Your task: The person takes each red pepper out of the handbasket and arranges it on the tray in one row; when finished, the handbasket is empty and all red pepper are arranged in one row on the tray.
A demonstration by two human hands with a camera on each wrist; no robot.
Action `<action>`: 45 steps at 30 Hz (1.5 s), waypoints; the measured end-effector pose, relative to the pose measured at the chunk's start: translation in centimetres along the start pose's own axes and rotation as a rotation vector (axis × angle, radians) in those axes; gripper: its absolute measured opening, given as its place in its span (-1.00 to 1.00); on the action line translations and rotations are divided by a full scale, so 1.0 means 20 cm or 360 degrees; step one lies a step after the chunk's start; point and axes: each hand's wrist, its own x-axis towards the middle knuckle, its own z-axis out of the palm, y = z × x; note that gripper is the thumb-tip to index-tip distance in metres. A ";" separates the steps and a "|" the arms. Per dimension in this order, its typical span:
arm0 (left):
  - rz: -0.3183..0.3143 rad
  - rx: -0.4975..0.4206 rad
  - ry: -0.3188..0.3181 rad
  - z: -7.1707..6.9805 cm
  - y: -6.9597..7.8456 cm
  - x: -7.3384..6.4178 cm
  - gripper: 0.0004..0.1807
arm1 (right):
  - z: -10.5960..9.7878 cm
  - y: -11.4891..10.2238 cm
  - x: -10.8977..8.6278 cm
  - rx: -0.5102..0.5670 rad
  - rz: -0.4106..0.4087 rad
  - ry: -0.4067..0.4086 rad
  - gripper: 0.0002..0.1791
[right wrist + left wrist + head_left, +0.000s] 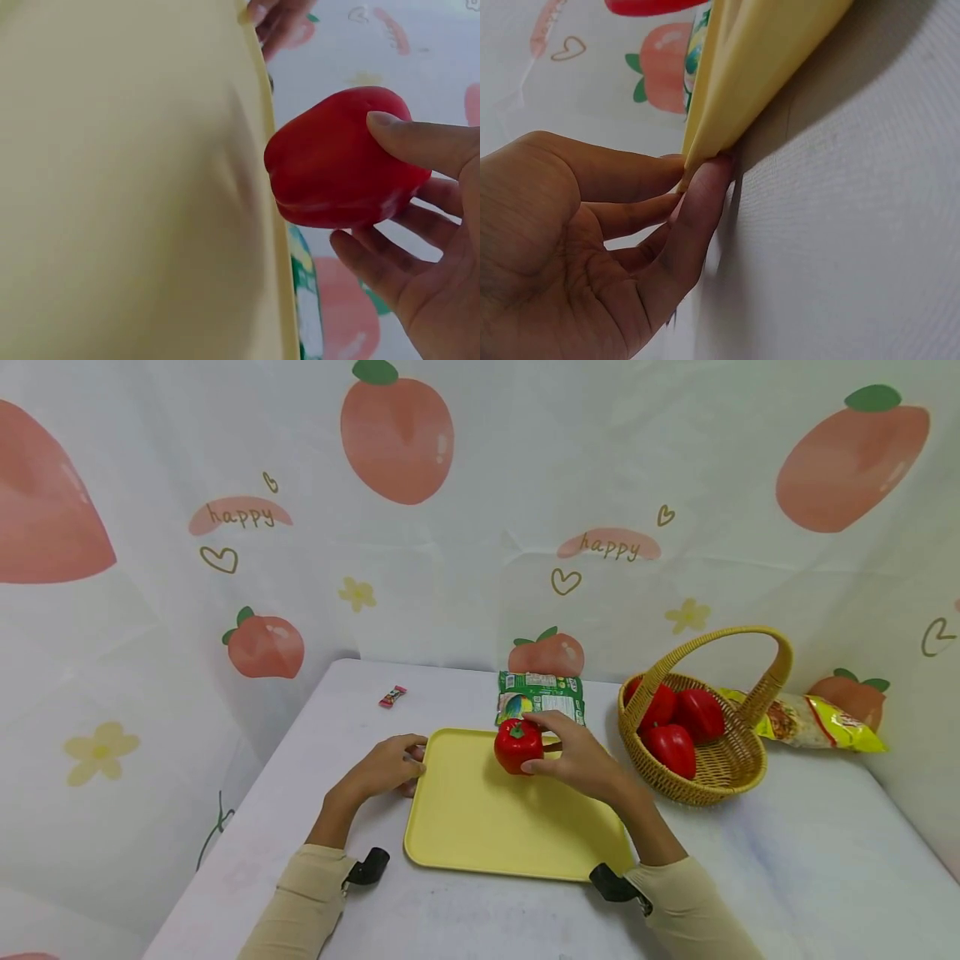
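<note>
In the head view a yellow tray (pixel 510 827) lies on the white table. My left hand (pixel 388 766) is at the tray's left edge; the left wrist view shows its thumb and fingers pinching the tray's rim (pixel 712 127). My right hand (pixel 573 756) grips a red bell pepper (pixel 518 747) with a green stem, over the far part of the tray. In the right wrist view the thumb lies on one side of the pepper (pixel 337 161) and the fingers curl round the other, with the tray (pixel 150 187) below it.
A wicker basket (pixel 731 768) holding several red peppers (pixel 670 750) stands right of the tray. Behind the tray lies a green packet (pixel 555 693). A yellow and clear bag (pixel 806 720) rests behind the basket. One small red-wrapped candy (pixel 392 696) sits at the back left.
</note>
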 end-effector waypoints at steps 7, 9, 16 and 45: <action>0.0016 -0.0019 0.0001 0.00 -0.01 0.00 -0.34 | 0.11 -0.02 0.08 -0.0006 -0.0005 -0.0040 -0.21; 0.0016 -0.0026 -0.0006 0.00 -0.01 0.00 -0.35 | 0.14 -0.04 0.10 -0.0018 0.0009 -0.0039 -0.21; -0.0013 -0.0042 -0.0005 0.00 -0.01 0.01 -0.36 | 0.22 -0.09 0.16 -0.0002 0.0022 -0.0011 -0.23; -0.0056 -0.0085 0.0004 0.02 0.00 0.00 -0.35 | 0.40 -0.15 0.26 0.0014 0.0038 -0.0051 -0.20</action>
